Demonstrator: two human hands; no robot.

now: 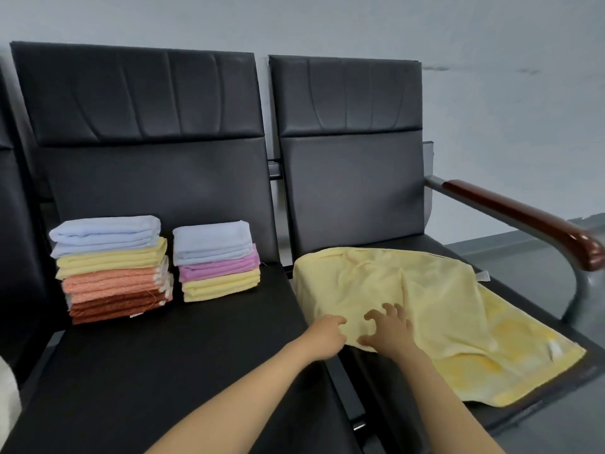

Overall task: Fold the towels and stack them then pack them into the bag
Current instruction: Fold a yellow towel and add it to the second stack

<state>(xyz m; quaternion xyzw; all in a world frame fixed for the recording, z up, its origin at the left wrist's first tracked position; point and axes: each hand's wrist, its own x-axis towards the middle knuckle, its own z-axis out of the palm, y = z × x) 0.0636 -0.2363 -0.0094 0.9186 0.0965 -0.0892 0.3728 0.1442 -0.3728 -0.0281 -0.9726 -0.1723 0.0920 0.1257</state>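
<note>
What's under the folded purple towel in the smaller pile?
Under the folded purple towel lies a folded pale yellow towel, which rests on the black padded chair seat. A folded light blue towel covers the purple one's top, so that face is hidden.

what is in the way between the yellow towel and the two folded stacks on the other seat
Nothing visible is. The left hand and right hand are at the yellow towel, at its near edge, and only bare black seat lies between it and the nearer stack.
</note>
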